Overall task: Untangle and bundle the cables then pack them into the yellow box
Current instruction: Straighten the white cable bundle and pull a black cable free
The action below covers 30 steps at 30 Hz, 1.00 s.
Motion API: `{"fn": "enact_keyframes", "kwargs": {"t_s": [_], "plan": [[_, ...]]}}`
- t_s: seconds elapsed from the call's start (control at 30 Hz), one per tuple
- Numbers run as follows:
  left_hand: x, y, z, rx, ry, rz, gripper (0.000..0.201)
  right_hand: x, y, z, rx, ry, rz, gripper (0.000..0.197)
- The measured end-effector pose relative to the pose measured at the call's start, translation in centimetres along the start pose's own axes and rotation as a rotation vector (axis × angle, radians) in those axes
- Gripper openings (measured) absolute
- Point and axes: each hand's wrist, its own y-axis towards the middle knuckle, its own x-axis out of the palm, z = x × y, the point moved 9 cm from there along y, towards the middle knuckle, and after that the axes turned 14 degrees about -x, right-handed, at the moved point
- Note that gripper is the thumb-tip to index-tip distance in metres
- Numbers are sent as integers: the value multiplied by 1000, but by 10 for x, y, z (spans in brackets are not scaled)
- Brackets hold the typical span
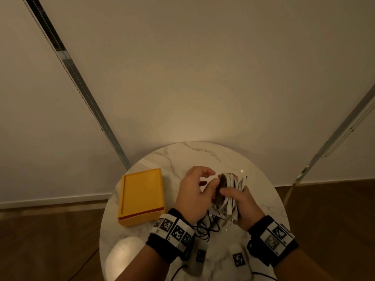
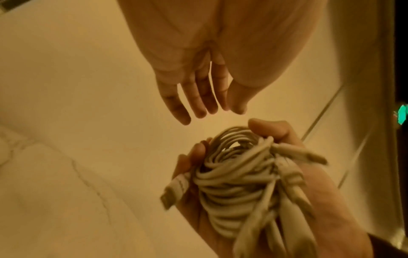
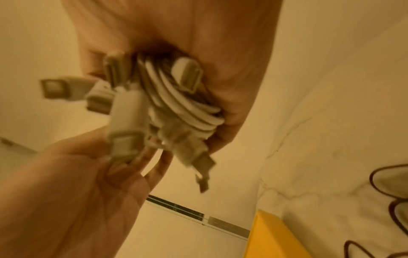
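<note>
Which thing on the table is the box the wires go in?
Find the round white marble table. On its left side, beside the person's left hand, lies the flat yellow rectangular box. It is the only bright yellow thing there; the white coiled cables and the thin black cable look nothing like it.

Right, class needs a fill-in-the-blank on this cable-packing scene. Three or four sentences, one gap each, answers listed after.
1. The coil of white cables is gripped by the ______ hand.
2. The left hand has its fingers ______ and holds nothing.
3. The yellow box stands on the round ______ table.
4. The loose cable lying on the table under the wrists is ______ in colour.

Missing words: right; open; marble; black.
</note>
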Motion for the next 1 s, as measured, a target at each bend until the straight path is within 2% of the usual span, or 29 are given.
{"fn": "enact_keyframes", "kwargs": {"t_s": [0.03, 0.1, 0.13, 0.17, 0.23, 0.43, 0.53, 0.57, 0.67, 0.73, 0.83, 0.93, 1.0], "plan": [[4, -4, 8, 59, 63, -38, 7, -3, 1, 0, 1, 36, 47, 45], [29, -17, 19, 145, 232, -197, 29, -11, 2, 2, 34, 99, 117, 59], [39, -23, 21, 156, 284, -253, 32, -14, 2, 5, 61, 125, 143, 57], [46, -28, 20, 157, 304, -283, 33, -14, 1, 5, 82, 156, 166, 45], [51, -30, 16, 148, 303, -270, 32, -17, -2, 8, 104, 223, 206, 30], [60, -39, 12, 76, 233, -296, 24, -21, -6, 9, 85, 146, 190, 36], [64, -38, 7, 49, 259, -326, 21, -22, -5, 7, 78, 182, 176, 12], [64, -36, 6, 37, 273, -333, 20, -20, -6, 5, 81, 183, 164, 12], [61, -33, 3, 21, 293, -310, 19, -23, -4, 5, 86, 108, 151, 44], [59, -33, 5, 27, 293, -300, 20, -25, -3, 3, 55, 74, 168, 57], [61, -33, 8, 45, 280, -324, 35, -20, -3, -1, -10, 61, 138, 78], [67, -30, 6, 85, 369, -329, 52, -7, -3, -4, -11, 97, 57, 81], [68, -26, 2, 74, 411, -313, 50, -5, -2, -3, 31, 61, 31, 80]]}}
